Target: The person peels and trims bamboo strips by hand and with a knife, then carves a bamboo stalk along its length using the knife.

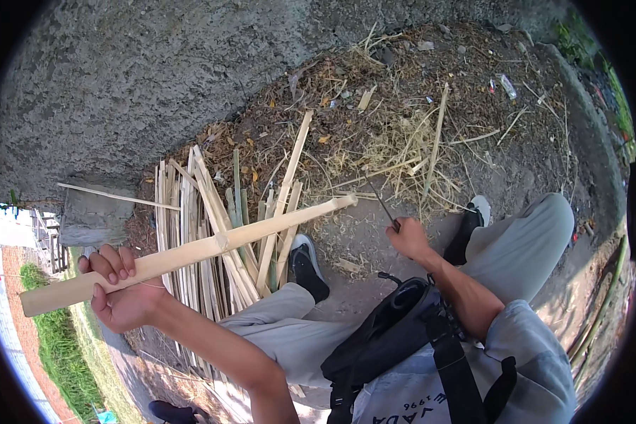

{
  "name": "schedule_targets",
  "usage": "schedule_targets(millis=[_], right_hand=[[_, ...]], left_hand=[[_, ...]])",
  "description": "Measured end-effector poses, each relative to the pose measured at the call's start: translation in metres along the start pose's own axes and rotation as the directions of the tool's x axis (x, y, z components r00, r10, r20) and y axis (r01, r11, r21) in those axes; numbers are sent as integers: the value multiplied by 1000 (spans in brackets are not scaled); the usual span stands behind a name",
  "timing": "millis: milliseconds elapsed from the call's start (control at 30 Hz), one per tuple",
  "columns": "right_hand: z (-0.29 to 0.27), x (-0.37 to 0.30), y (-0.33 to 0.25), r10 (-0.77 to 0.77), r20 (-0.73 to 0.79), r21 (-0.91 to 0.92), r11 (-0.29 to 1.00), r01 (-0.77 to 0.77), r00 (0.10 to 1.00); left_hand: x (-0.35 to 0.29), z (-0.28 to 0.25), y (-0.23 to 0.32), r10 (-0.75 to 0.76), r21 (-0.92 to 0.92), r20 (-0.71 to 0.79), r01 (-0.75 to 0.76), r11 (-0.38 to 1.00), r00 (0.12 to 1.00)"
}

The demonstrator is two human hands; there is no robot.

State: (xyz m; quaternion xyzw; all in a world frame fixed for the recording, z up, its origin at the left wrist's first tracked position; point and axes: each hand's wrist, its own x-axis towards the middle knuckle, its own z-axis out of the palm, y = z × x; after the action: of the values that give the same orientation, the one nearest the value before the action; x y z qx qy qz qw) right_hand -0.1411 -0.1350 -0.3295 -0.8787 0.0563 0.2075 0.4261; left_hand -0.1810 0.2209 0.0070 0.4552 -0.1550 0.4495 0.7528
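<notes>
The left hand point(128, 300) is closed around a long, pale split strip point(222, 242), fingers over its upper edge and thumb on the near side, close to its broad end. The strip slants across the front of the body, rising to the right, with a raised node near its middle and a narrower, uneven far tip. The right hand point(408, 239) is curled in a fist on the handle of a thin, dark knife point(383, 203), whose blade points up and to the left, just beyond that tip and apart from it. Beneath the strip, a pile of similar slats point(185, 244) fans out on the ground, beside the left shoe point(307, 265); the right shoe point(468, 227) stands near the right hand. A black bag point(381, 332) lies against the person's lap, over grey trousers point(517, 240). Farther out, tangled shavings point(406, 145) and dry leaves litter the dirt, a rough grey wall point(148, 92) runs across the top, and green grass point(58, 339) shows at the left.
</notes>
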Motion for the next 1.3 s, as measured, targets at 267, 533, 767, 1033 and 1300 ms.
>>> schedule_targets(millis=[267,533,767,1033,1300], right_hand=[[2,-34,-46,-286,-100,2,958,287,953],[20,-27,-11,-125,92,-156,978,138,988],[17,-16,-7,-244,94,-89,964,252,965],[15,-12,-15,-123,136,-56,990,132,983],[-9,-33,-72,-152,162,105,985,136,975]], left_hand=[[-25,59,-12,-43,99,88,34,994,995],[-28,78,-24,-103,191,40,94,977,994],[-22,85,-24,-191,280,-20,189,941,981],[-19,70,-16,-239,256,-48,243,936,970],[-16,66,-8,-279,198,-170,310,930,945]])
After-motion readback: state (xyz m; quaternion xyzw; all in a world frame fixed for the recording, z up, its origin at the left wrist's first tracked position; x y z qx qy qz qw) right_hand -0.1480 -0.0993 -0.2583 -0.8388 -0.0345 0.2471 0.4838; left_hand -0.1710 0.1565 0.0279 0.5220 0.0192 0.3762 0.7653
